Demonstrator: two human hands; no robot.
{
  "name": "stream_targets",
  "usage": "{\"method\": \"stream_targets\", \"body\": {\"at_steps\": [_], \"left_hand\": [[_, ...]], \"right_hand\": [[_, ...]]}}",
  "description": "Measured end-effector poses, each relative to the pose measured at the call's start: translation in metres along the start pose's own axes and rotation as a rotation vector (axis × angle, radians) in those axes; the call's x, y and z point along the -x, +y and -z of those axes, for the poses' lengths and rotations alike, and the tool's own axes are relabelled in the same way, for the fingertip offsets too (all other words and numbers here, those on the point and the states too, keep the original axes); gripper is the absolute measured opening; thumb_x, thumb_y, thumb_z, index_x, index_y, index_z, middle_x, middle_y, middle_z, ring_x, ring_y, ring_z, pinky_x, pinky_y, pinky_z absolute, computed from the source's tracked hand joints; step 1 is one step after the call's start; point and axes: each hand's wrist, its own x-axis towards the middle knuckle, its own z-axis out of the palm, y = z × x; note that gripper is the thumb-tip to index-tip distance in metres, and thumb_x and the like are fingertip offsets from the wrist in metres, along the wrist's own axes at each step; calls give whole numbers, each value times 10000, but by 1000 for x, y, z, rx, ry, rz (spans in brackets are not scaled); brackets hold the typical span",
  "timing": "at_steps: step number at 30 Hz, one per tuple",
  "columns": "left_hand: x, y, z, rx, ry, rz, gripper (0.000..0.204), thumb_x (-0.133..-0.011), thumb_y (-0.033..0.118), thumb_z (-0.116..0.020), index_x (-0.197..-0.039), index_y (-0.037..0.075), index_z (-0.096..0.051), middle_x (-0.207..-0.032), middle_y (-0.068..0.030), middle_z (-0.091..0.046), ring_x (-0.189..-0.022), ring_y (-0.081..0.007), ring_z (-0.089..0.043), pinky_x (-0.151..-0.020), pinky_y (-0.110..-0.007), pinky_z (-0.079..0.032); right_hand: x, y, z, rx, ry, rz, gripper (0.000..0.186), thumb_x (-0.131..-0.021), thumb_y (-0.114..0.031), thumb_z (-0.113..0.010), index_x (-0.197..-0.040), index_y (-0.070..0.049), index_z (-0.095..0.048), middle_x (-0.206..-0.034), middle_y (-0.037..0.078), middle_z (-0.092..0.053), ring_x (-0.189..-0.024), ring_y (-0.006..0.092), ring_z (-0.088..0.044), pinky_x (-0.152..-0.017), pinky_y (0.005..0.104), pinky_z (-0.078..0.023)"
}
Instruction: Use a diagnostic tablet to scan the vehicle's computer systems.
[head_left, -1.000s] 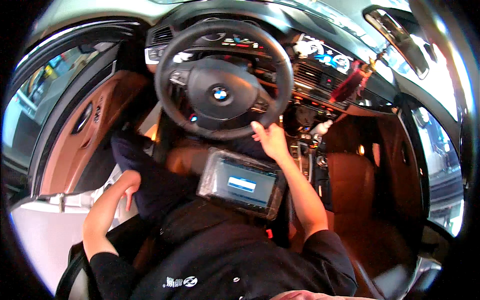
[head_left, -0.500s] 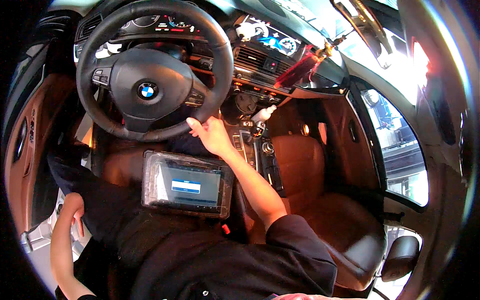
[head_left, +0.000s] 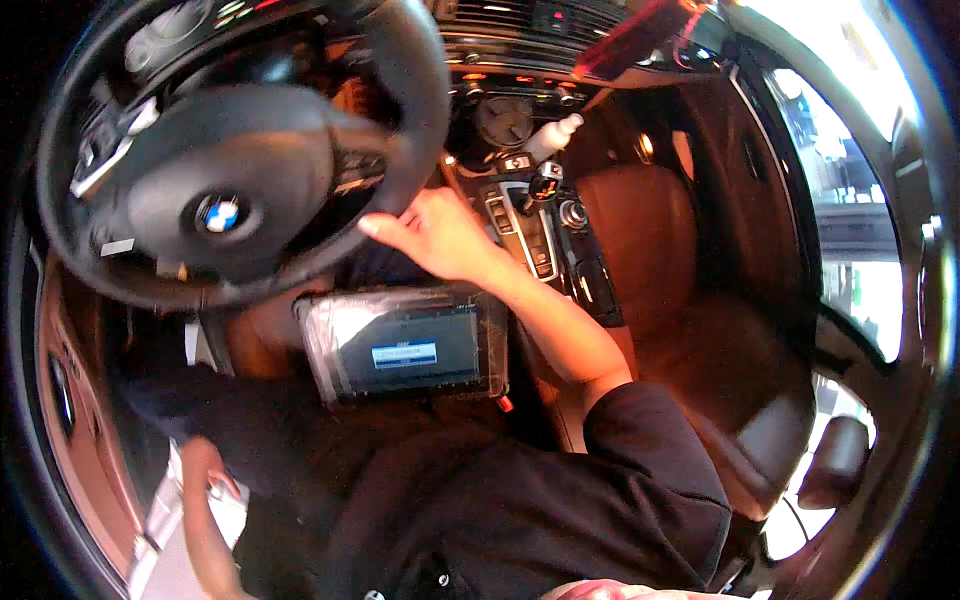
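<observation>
My right hand (head_left: 440, 238) is closed on the lower right rim of the black steering wheel (head_left: 418, 130). Its thumb lies over the front of the rim, and the other fingers are partly hidden. Below the wheel, a tablet (head_left: 405, 345) in a dark, rugged case rests on my lap, with a pale dialog box on its lit screen. My left hand (head_left: 208, 468) hangs low beside my left thigh, near the door side. Blur and the angle obscure its fingers, so whether it holds anything cannot be told.
Right of my forearm is the centre console with a gear selector (head_left: 545, 182) and a round control knob (head_left: 572, 214). A white bottle (head_left: 555, 135) leans by the cup holder. Beyond sits the brown passenger seat (head_left: 640, 230). A red hanging ornament (head_left: 635, 42) dangles before the dashboard.
The view has tilted down and turned, so the wheel sits further up and left. My right hand stays at the rim. My left hand remains low by my thigh.
</observation>
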Motion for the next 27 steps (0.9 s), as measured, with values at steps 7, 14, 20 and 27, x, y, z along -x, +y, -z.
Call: {"method": "stream_targets", "body": {"at_steps": [7,14,20,27], "left_hand": [[48,4,38,6,150,-66,266,-639,317,-770,-787,120,-872,-817,-149,-803,-817,-357,-792,-778,-473,-639],[3,13,13,50,36,24,377,-596,404,-832,-881,167,-899,-989,-148,-843,-974,-357,-818,-876,-481,-659],[21,-10,15,-48,-85,-20,584,-640,469,-936,-1086,93,-895,-1190,-183,-836,-1136,-360,-806,-1019,-478,-631],[21,8,101,-53,-256,143,563,-781,580,-895,-1202,207,-887,-1284,-97,-830,-1165,-264,-786,-1007,-430,-622]], "right_hand": [[3,-1,6,-139,-10,-52,417,-1023,-416,-835,-1078,-5,-788,-801,99,-770,-722,153,-725,-703,351,-595],[3,2,13,-38,-15,-114,615,-975,-638,-790,-1060,-30,-807,-844,166,-806,-803,337,-813,-765,459,-629],[-9,34,-3,12,-40,-43,773,-975,-745,-721,-872,20,-771,-706,200,-727,-694,311,-775,-662,483,-572],[-5,24,3,-150,-116,-49,698,-1029,-665,-727,-1182,12,-806,-1046,129,-835,-988,206,-799,-874,351,-622]]}}
